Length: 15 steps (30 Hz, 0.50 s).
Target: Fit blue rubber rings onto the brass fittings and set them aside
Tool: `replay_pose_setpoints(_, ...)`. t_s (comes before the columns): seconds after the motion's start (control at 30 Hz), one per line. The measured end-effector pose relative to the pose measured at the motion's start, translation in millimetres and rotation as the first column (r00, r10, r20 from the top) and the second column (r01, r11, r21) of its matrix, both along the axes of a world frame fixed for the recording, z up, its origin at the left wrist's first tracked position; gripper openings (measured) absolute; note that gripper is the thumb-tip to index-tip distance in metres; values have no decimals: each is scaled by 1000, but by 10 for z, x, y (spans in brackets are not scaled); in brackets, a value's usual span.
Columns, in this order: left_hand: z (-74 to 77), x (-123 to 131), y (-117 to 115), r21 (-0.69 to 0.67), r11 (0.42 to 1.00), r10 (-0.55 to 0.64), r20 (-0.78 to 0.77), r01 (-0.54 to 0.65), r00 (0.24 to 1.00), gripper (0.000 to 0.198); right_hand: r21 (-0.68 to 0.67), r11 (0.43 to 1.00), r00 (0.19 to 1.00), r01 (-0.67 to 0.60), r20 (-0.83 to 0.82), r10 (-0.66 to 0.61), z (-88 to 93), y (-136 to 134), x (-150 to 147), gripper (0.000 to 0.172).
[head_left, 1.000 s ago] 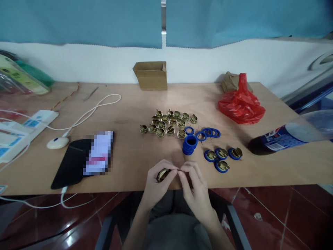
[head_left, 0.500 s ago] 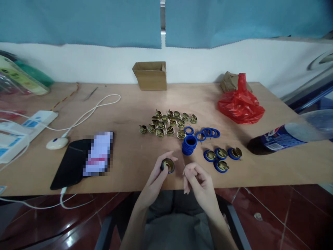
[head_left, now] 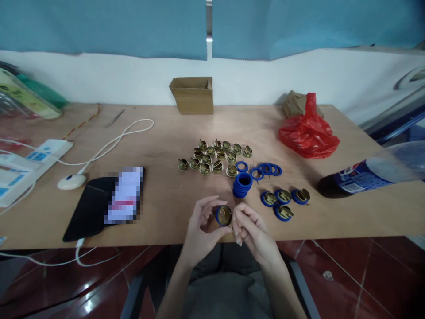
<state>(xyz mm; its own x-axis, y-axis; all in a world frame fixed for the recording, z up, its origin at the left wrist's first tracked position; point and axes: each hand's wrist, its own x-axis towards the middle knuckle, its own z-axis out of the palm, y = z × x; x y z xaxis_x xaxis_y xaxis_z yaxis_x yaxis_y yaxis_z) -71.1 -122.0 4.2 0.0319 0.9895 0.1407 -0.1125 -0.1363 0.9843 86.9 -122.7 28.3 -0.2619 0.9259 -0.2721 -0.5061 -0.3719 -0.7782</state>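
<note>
Brass fitting [head_left: 225,215] with a blue ring around it, pinched near the front edge of the wooden table [head_left: 166,133], seen from the head camera (the only view). Gripped by the left hand [head_left: 202,226] between thumb and curled fingers, face turned up toward the camera. Met from the other side by the right hand [head_left: 250,228], fingertips drawn together right against the fitting's rim; whether anything thin sits between those fingertips cannot be told.

Best handled, by judgement, with a steady left-hand pinch on the rim only, face kept clear, and small, light right-hand touches so the ring stays seated evenly all round. Worth keeping low over the table edge, too (a slip there means a part on the floor).

Placed between the two hands, touching both, closer to the left palm than the right. Beyond it: a stack of blue rings [head_left: 242,184], loose blue rings [head_left: 265,169], four finished ringed fittings [head_left: 283,201], and a cluster of bare brass fittings [head_left: 214,156] further back.
</note>
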Motion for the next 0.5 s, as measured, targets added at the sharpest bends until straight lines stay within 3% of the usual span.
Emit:
replay_pose_setpoints(0.17,6,-8,-22,-2,1000,24,-36,-24,999,61,-58,997,998,-55,-6,55,1,-4,18,37)
replay_pose_setpoints(0.5,65,0,-32,104,994,50,-93,-40,994,55,-30,998,981,-60,183,64,42,-20,10,44)
